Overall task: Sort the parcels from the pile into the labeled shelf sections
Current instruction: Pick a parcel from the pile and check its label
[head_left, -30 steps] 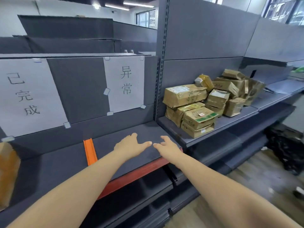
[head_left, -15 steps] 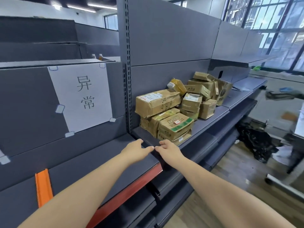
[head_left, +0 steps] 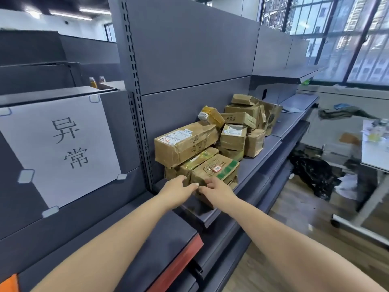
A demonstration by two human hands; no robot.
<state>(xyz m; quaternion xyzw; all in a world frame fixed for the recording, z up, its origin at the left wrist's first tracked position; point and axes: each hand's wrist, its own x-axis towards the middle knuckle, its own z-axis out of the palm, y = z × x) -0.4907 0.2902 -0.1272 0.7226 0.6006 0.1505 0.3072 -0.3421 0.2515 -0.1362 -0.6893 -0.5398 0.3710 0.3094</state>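
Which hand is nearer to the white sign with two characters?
Left. The left hand is right of the white sign, across the shelf upright; the right hand is farther right, at the parcels.

White sign (head_left: pixel 63 148) taped to the grey shelf back panel reads 异常 in black, one character above the other. Top long box (head_left: pixel 186 142) carries a white shipping label (head_left: pixel 175 135) with a red mark at its left end, print too small to read; the front box (head_left: pixel 214 171) has a small red-and-white sticker (head_left: pixel 216 168) and black printing, unreadable. Labels on the small box (head_left: pixel 233 137) and the yellow-taped parcel (head_left: pixel 211 116) are also illegible.
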